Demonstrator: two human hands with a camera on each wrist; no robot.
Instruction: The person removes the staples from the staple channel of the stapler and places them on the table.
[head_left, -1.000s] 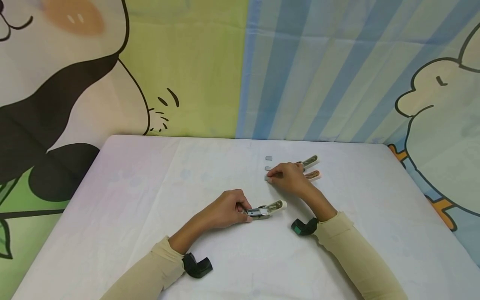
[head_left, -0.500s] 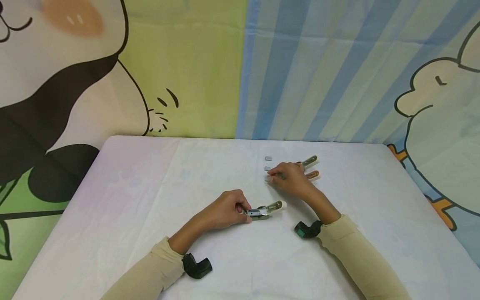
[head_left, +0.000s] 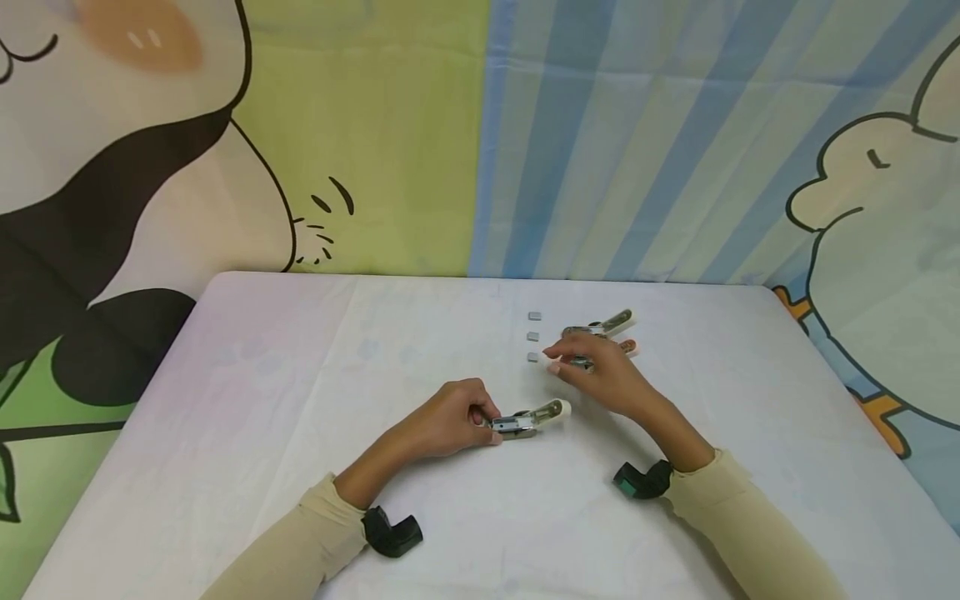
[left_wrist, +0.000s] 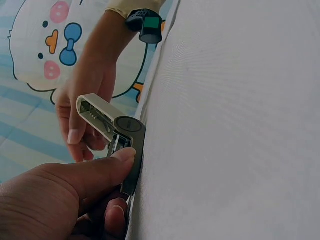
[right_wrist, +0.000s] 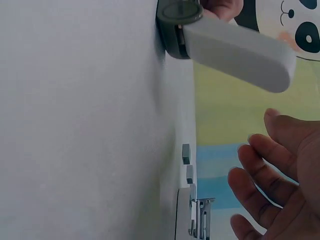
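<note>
My left hand (head_left: 450,421) holds an opened stapler (head_left: 517,425) by its end, with the thumb (left_wrist: 124,154) pressed on its metal channel. Its white handle (right_wrist: 245,52) is swung up and back. Up and to the right, my right hand (head_left: 600,371) hovers with relaxed, spread fingers; nothing lies between them in the right wrist view. Just left of its fingertips, a small grey staple block (head_left: 532,357) lies on the table. Two more opened staplers stand by that hand: a pale one (head_left: 600,327) and a pink one (head_left: 627,345), partly hidden behind the hand.
Two other grey staple blocks, the middle one (head_left: 532,337) and the far one (head_left: 535,316), line up toward the back edge of the white-covered table (head_left: 300,375). A cartoon-printed curtain (head_left: 375,125) rises behind that edge.
My right hand has drawn back to the right and toward me from the nearest staple block, now uncovered, its fingers spread apart. The left hand and its stapler stay put.
</note>
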